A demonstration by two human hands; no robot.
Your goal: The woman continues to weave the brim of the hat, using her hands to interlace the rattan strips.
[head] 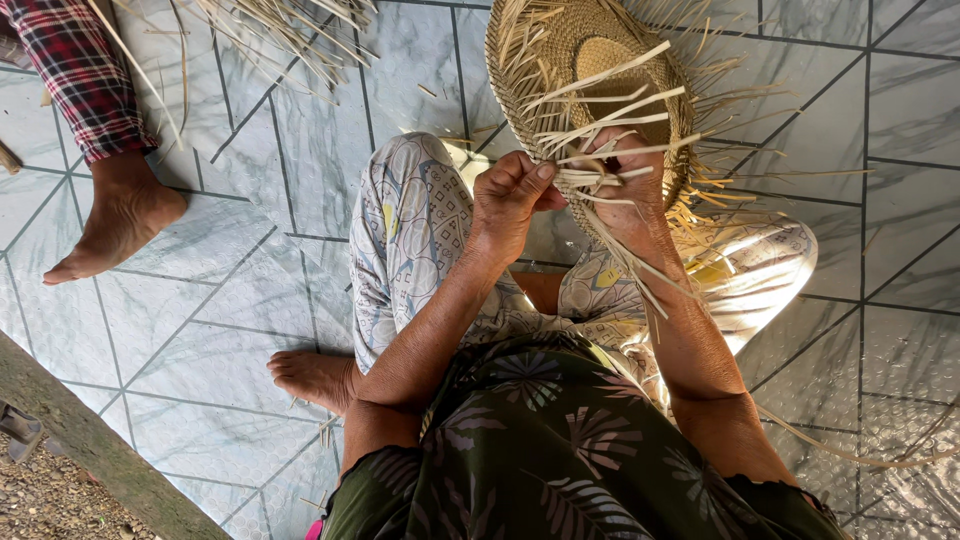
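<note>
At upper centre, the left hand (512,195) pinches loose straw strips (600,125) while the right hand (630,185) grips the light, springy woven hat (590,60) by its unfinished, probably brittle edge.

This looks like a home porch or veranda used for handcraft weaving: a pale tiled floor (250,300) with people sitting barefoot on it, loose straw strips (290,30) scattered about, a half-woven straw hat (590,60), and bare ground (50,500) beyond a concrete edge (100,450).
</note>
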